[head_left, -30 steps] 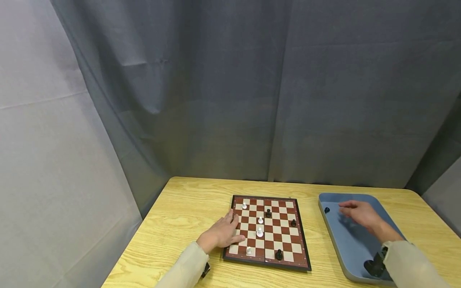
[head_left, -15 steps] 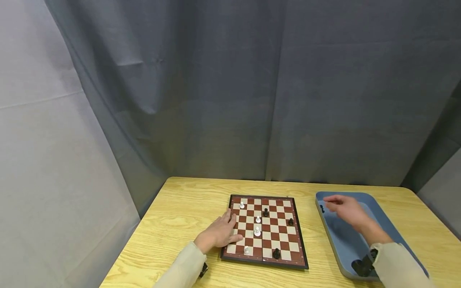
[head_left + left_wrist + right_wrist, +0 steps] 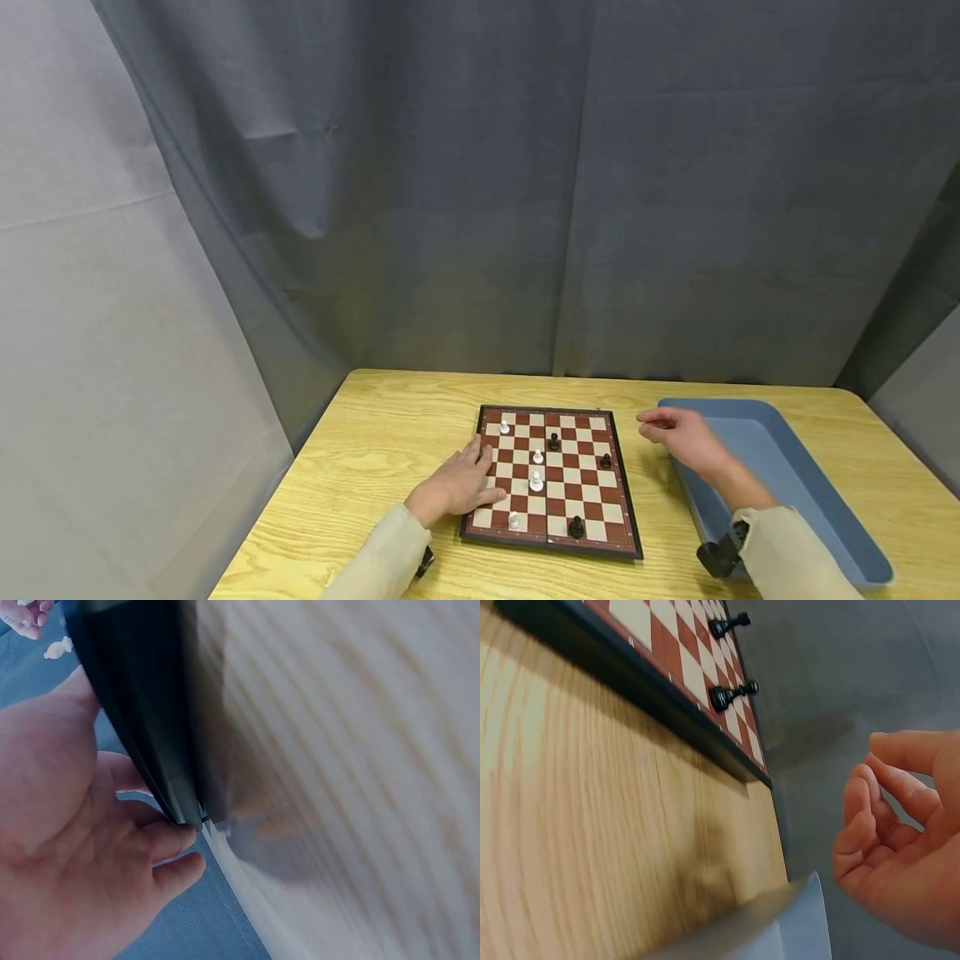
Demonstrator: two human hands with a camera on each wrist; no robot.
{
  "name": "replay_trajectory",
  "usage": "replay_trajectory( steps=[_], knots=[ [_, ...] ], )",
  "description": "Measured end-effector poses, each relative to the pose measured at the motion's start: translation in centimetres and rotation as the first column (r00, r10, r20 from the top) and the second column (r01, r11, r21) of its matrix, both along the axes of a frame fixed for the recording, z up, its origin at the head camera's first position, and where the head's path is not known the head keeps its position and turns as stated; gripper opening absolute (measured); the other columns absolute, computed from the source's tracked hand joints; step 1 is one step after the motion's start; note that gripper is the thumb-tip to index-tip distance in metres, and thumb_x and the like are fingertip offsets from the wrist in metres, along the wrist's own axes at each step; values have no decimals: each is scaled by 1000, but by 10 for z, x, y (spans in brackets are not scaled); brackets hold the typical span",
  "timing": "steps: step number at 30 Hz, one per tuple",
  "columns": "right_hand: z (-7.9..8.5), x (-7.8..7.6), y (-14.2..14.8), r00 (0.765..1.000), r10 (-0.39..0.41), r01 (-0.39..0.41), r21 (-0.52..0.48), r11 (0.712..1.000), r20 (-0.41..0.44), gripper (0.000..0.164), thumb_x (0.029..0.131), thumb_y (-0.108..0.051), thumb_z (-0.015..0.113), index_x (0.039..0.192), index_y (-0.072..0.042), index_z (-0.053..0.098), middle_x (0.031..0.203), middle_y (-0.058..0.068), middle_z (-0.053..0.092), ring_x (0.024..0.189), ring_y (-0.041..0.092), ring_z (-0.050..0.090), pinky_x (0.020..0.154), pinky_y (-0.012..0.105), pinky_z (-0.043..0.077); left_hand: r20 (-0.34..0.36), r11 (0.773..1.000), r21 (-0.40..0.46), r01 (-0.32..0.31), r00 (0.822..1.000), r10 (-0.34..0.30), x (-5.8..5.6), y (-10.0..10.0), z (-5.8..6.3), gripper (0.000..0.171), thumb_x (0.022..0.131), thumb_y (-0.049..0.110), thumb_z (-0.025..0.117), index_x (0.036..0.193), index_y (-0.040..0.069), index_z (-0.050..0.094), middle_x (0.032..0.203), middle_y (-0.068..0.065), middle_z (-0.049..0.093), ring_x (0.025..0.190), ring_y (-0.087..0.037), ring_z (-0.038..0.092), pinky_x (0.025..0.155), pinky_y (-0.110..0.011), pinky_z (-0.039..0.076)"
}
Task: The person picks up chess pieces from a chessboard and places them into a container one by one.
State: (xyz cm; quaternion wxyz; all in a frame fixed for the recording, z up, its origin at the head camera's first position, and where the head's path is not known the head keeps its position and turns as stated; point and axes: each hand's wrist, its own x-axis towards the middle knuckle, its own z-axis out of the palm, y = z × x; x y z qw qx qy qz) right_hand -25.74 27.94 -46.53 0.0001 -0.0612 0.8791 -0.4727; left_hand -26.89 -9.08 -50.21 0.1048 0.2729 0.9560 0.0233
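The chessboard (image 3: pixel 553 482), with red-brown and cream squares in a black frame, lies on the table. My left hand (image 3: pixel 456 483) rests on its left edge, fingers extended and thumb over the squares. The left wrist view shows those fingers against the frame's side. White chess pieces stand on the left half, among them a pawn (image 3: pixel 513 521). Black pieces (image 3: pixel 576 527) stand on the right half. My right hand (image 3: pixel 686 440) hovers between board and tray. Its thumb and fingertips (image 3: pixel 870 759) meet in the right wrist view; any piece between them is hidden.
A blue tray (image 3: pixel 765 454) stands right of the board, its left rim partly behind my right hand and wrist. Black devices are strapped to both wrists. Grey curtains (image 3: pixel 465 183) hang behind the wooden table (image 3: pixel 405 417).
My right hand has moved left from over the tray past its rim toward the board. The small black piece seen by the tray's left wall is no longer visible. My left hand stays put.
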Motion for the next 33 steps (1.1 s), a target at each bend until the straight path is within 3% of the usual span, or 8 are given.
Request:
replay_trajectory(
  steps=[11, 20, 33],
  knots=[
    [-10, -2, -29, 1000, 19, -19, -44, 999, 0, 32, 97, -14, 56, 121, 5, 59, 120, 24, 57, 108, 38, 55, 85, 50, 47, 1, 1000, -19, -4, 1000, 4, -2, 2, 0, 82, 93, 61, 38, 150, 4, 23, 156, -18, 10, 143, -25, 12, 112, -42, 23],
    [-23, -1, -42, 999, 5, -3, -64, 998, 35, 29, 94, -11, 59, 118, 5, 61, 103, 13, 63, 89, 29, 58, 68, 41, 48, 1, 1000, -19, -9, 1000, 9, -1, 2, -1, 81, 93, 60, 38, 150, 4, 24, 156, -18, 10, 143, -25, 12, 112, -42, 23],
    [-37, -1, -48, 996, -46, 50, -54, 997, 74, 27, 91, -9, 62, 115, 5, 63, 101, 13, 63, 84, 23, 60, 68, 39, 50, 3, 1000, -27, -2, 1000, 2, -1, 1, 2, 82, 93, 61, 38, 150, 4, 24, 156, -19, 11, 142, -26, 14, 112, -42, 24]
  ],
)
